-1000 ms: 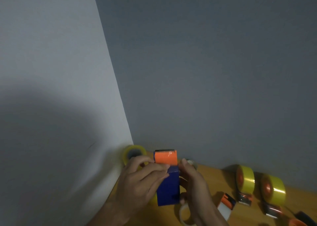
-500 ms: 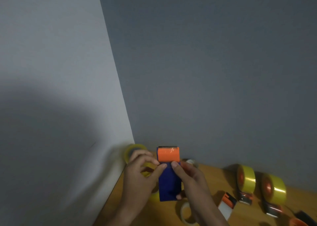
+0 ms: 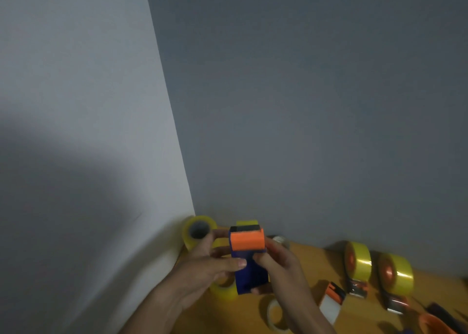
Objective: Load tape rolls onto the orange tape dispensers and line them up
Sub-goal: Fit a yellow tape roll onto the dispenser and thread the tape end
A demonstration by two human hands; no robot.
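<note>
your left hand [image 3: 202,270] and right hand [image 3: 281,267] both clasp the orange tape dispenser [image 3: 249,255]. it looks light, rigid plastic; hold its flat blue sides.

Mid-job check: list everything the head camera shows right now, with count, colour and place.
held dispenser: 1, blue body with orange top, raised between both hands
loaded dispensers: 2, yellow tape on orange hubs, standing side by side at right
loose tape rolls: 3 plain to see, yellowish, by the wall corner, under the left hand, near edge
small dispenser: 1, orange, black and white, lying mid-table
table: 1, wooden
left hand: grip on held dispenser
right hand: grip on held dispenser
</note>
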